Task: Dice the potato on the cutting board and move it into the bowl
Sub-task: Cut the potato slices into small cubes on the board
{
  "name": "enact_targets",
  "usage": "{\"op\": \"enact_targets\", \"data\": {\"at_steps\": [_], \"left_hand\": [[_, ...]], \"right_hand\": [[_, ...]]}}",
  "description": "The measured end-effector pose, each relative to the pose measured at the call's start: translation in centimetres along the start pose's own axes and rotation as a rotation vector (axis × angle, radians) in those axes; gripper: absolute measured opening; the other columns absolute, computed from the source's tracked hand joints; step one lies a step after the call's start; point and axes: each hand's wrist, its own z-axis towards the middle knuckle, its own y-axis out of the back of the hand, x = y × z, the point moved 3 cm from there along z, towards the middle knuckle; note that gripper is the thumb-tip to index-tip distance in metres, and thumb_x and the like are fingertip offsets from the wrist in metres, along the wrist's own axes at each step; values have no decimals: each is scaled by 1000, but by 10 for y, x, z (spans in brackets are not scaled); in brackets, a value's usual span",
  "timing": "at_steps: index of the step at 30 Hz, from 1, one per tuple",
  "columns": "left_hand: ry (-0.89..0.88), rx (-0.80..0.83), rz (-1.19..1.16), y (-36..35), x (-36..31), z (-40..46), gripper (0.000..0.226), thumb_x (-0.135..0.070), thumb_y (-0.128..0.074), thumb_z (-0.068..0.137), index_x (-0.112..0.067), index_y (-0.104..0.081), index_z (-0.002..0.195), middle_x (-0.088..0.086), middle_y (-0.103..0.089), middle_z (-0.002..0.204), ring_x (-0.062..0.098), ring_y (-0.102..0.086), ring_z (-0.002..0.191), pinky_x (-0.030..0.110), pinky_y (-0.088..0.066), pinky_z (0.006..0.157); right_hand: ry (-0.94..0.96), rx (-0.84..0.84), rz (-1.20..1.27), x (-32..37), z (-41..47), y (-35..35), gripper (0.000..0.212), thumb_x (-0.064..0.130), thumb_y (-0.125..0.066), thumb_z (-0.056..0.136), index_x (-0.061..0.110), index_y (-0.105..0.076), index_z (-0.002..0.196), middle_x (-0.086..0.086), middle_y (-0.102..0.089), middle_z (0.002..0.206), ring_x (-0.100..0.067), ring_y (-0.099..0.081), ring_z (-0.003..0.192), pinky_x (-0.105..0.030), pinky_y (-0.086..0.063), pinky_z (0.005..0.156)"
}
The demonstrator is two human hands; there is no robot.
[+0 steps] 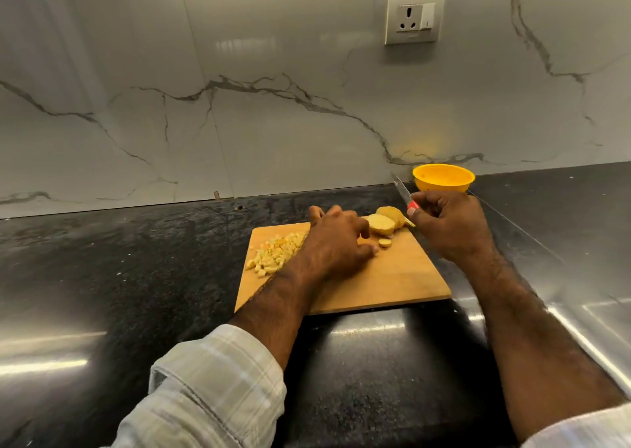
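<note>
A rectangular light-brown wooden cutting board (392,277) lies on a glossy black speckled stone counter (119,277), set at a slight angle to the counter's edge. On the board's far left part sits a loose heap of small pale-yellow potato cubes (276,251). Near the far right corner lie two thick pale potato pieces (384,222), one leaning against the other, with a small round slice (384,242) flat on the board just in front of them. The left hand (336,239) rests on the board between the heap and the pieces, its fingers curled toward the nearer piece; whether they actually touch or hold it cannot be told. The right hand (447,225) is raised over the board's right edge, fingers wrapped around the red handle of a slim steel-bladed knife (403,191), whose blade points up and away toward the wall. A round yellow plastic bowl (444,177) stands on the counter beyond the right hand, close to the white veined marble backsplash (239,106), which carries a white electrical socket (414,17).
</note>
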Motion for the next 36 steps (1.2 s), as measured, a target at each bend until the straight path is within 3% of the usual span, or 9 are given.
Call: {"op": "enact_targets", "data": {"at_steps": [6,11,14,17,22,29,36], "left_hand": [[-37,39,-48,-10,-16,6,39,-65,-54,99,-42,-64,128,-11,-61,122,15,-47,122,52,-24,108],[8,12,-106,-9,-24,13,26,-57,-61,99,-35,-71,108,-11,-65,111,15,-51,117,52,-27,107],[98,-2,-204,-6,-4,11,22,-53,-67,96,-32,-70,94,-15,-68,99,13,-53,112,50,-25,105],[198,24,-307,-7,18,7,23,-54,-77,88,-32,-72,86,-17,-70,91,9,-58,105,49,-26,102],[233,13,-436,-1,32,1,17,-49,-81,88,-32,-79,93,-19,-74,97,7,-57,111,47,-24,102],[234,-33,-341,7,34,-1,14,-45,-70,97,-31,-75,99,-17,-71,101,10,-57,110,48,-27,104],[169,-12,-370,6,33,0,11,-41,-73,95,-30,-70,97,-15,-68,97,9,-58,104,49,-27,109]], "right_hand": [[-14,-4,-8,-1,1,-1,29,25,-75,96,13,-78,122,-6,-79,107,-17,-70,92,-39,-61,86],[6,-2,-2,5,-2,-4,30,28,-73,97,15,-77,124,-3,-80,106,-13,-71,88,-36,-62,83],[-7,48,-1,10,-5,-11,33,34,-73,96,19,-76,126,1,-79,96,-13,-71,78,-42,-65,74],[2,155,-55,20,-10,-20,36,35,-73,97,24,-73,131,4,-72,82,-12,-67,74,-38,-63,71],[-35,229,-71,27,-15,-27,39,34,-72,98,23,-70,135,6,-67,78,-12,-66,76,-39,-62,76],[-42,261,-105,30,-16,-30,40,34,-71,98,23,-69,136,10,-62,74,-9,-59,69,-31,-54,69],[-56,278,-127,29,-17,-32,40,36,-72,98,22,-70,135,8,-67,79,-9,-60,72,-32,-56,71]]}}
